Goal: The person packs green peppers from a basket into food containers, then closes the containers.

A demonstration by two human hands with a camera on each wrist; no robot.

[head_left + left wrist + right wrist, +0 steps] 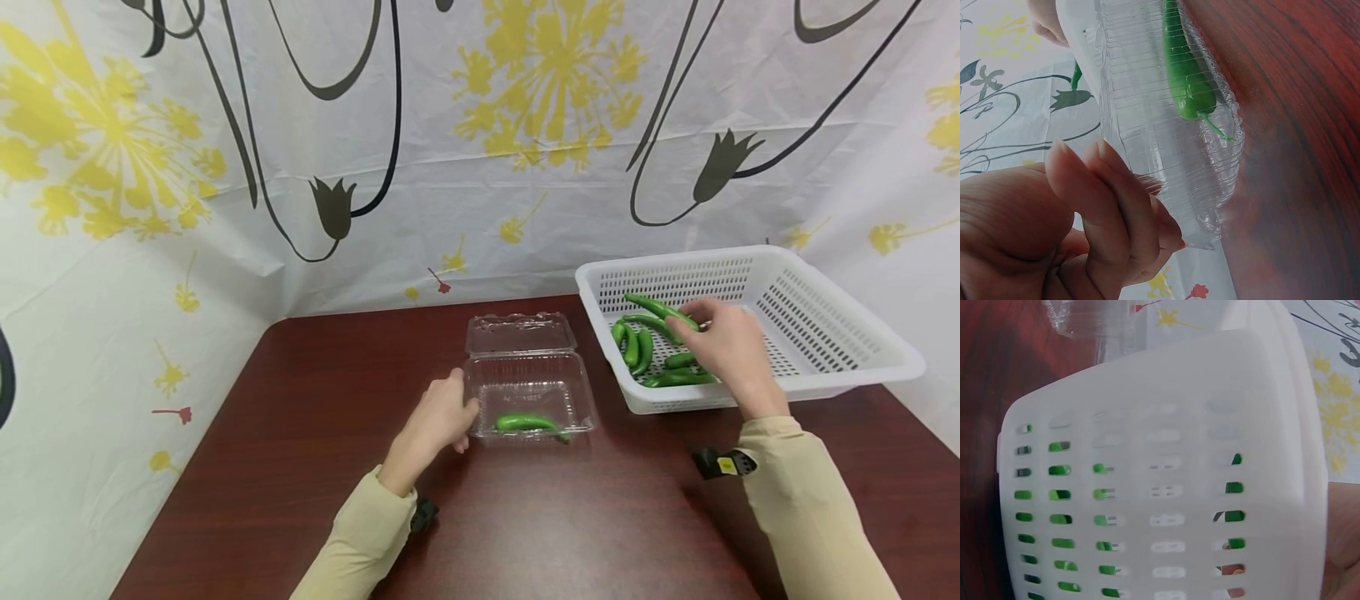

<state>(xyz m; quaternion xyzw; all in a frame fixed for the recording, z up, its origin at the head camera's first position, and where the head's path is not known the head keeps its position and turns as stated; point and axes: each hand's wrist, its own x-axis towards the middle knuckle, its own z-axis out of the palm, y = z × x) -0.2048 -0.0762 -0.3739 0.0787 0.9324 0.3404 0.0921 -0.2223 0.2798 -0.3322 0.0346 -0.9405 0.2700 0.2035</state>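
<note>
Head view: our left hand (437, 417) is at the left side of the clear container (536, 392), fingers bent, gripping its edge. Exact thumb contact is hidden in the left wrist view. Container sits on the dark red-brown table (360, 367), its lid (519, 335) hinged open toward the backdrop (420, 167). One green pepper (525, 423) lies inside along the front wall; in the left wrist view we see it through the clear plastic, stem end nearer our hand.

Our right hand (731, 342) is over the white basket (843, 310), pinching a second pepper (652, 307) between thumb and fingers. That one is tilted, its far end pointing up and left. We can't tell whether it touches the loose peppers (645, 350) below; those are grouped in the basket's left part, some side by side. Basket stands right of the container, close by, gap between them.

Right wrist view is mostly basket wall: we get green through the slots, a bit of our hand at the right edge, and a corner of the container up top. Grip is not readable from there.

Both sleeves (810, 500) are beige, with a black device (723, 463) at each wrist. Backdrop is white with yellow and dark flower prints.
</note>
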